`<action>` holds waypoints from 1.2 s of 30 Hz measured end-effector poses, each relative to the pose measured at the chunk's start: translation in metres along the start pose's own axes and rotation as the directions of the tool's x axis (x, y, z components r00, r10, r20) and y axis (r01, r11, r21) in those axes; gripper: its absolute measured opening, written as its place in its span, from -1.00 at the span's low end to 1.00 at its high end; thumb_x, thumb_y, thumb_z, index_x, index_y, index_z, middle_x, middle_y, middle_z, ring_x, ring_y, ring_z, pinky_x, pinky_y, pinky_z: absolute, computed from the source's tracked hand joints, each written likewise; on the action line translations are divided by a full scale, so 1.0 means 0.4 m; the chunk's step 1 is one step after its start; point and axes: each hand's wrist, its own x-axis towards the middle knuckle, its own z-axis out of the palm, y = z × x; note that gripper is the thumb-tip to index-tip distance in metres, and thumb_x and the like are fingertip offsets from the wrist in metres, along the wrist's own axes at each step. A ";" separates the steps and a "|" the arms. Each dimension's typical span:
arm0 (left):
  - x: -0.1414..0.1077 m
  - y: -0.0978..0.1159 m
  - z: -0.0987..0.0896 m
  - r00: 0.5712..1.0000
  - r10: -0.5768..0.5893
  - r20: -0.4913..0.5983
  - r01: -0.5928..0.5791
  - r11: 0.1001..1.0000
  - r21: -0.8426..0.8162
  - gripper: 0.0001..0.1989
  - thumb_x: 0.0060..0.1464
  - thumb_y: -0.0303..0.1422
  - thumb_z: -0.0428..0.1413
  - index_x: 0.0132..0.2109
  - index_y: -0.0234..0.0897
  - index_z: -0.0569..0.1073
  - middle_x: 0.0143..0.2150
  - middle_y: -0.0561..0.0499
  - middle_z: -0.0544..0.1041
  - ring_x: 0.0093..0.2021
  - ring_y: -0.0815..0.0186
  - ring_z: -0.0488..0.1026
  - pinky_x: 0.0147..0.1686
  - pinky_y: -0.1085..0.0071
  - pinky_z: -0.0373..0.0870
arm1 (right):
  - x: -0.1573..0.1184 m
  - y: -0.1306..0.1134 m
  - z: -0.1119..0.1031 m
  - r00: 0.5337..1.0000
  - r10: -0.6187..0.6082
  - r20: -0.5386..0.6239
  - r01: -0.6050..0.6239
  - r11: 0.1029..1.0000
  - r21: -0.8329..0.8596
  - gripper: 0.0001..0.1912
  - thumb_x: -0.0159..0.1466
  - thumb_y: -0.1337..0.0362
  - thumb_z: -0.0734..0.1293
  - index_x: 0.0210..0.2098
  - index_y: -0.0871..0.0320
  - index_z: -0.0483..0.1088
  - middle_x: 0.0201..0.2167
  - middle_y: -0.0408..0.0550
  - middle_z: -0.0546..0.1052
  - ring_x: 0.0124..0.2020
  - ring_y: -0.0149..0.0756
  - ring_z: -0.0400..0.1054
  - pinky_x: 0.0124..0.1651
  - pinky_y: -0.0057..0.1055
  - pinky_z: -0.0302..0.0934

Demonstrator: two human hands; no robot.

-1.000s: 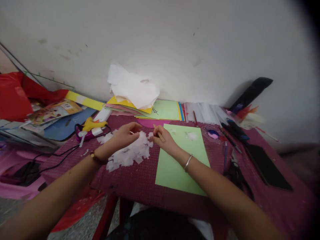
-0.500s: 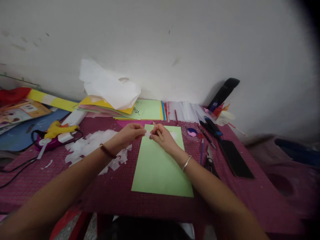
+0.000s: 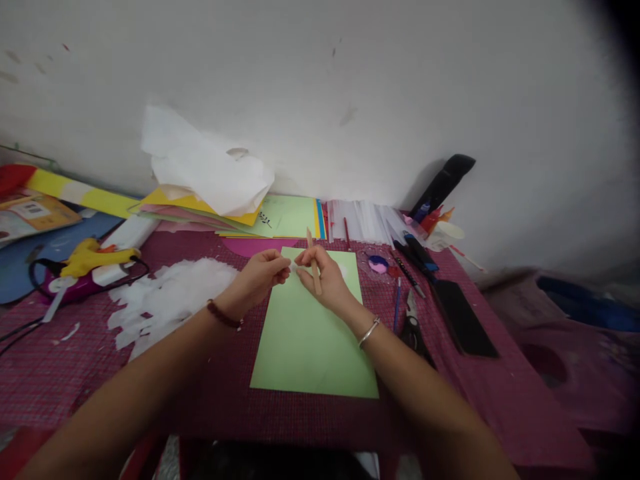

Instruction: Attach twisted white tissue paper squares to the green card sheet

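Both hands meet above the far end of a light green sheet [image 3: 310, 347]. A small white paper piece [image 3: 293, 266] is pinched by my left hand [image 3: 267, 272], its fingers closed. My right hand [image 3: 325, 277] is closed around a flat wooden stick [image 3: 314, 261] that points up and away. Its thumb and forefinger come right up to the paper piece; whether they grip it too is hard to see. Left of the sheet lies a heap of white paper pieces [image 3: 170, 300]. A white patch [image 3: 343, 270] on the sheet is partly hidden behind my right hand.
A yellow glue gun [image 3: 90, 257] with a black cord lies at left. Stacked coloured paper and crumpled white paper [image 3: 205, 163] are at the back. Scissors [image 3: 413, 327], a blue pencil [image 3: 397, 305], a black phone-like slab [image 3: 465, 317] and clear strips [image 3: 363, 221] lie right and behind.
The view has shifted slightly, so things on the table appear further left. My fingertips have come closer around the white piece, and the stick now stands more upright in my right hand.
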 end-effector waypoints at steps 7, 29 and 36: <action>-0.006 -0.023 0.013 0.999 0.020 -0.026 -0.022 0.995 -0.093 -0.80 -0.16 -0.42 0.22 -0.53 -0.31 0.30 -0.59 0.11 0.39 -0.56 0.50 0.33 -0.49 0.53 0.22 | -0.008 0.015 0.021 0.998 0.061 0.015 -0.060 0.995 -0.075 -0.80 0.10 0.29 0.34 -0.35 0.08 0.20 -0.37 -0.14 0.36 -0.38 -0.32 0.26 -0.29 -0.35 0.17; -0.008 -0.052 0.055 0.993 0.116 -0.032 -0.113 0.991 0.073 -0.81 -0.17 -0.36 0.24 -0.32 -0.32 0.55 -0.42 0.04 0.49 -0.46 0.45 0.33 -0.42 0.46 0.29 | 0.002 0.034 -0.002 0.957 0.278 -0.081 -0.249 0.934 0.257 -0.79 0.10 0.22 0.35 -0.40 0.08 0.20 -0.42 -0.17 0.42 -0.38 -0.35 0.31 -0.24 -0.34 0.23; 0.012 -0.054 0.037 0.996 0.082 0.036 -0.071 0.969 -0.235 -0.64 -0.23 -0.49 0.24 -0.16 -0.28 0.48 -0.46 0.14 0.41 -0.48 0.49 0.33 -0.44 0.51 0.24 | 0.002 0.045 -0.006 0.956 0.273 -0.110 -0.231 0.927 0.297 -0.80 0.10 0.24 0.35 -0.39 0.09 0.20 -0.44 -0.18 0.40 -0.38 -0.36 0.31 -0.22 -0.34 0.23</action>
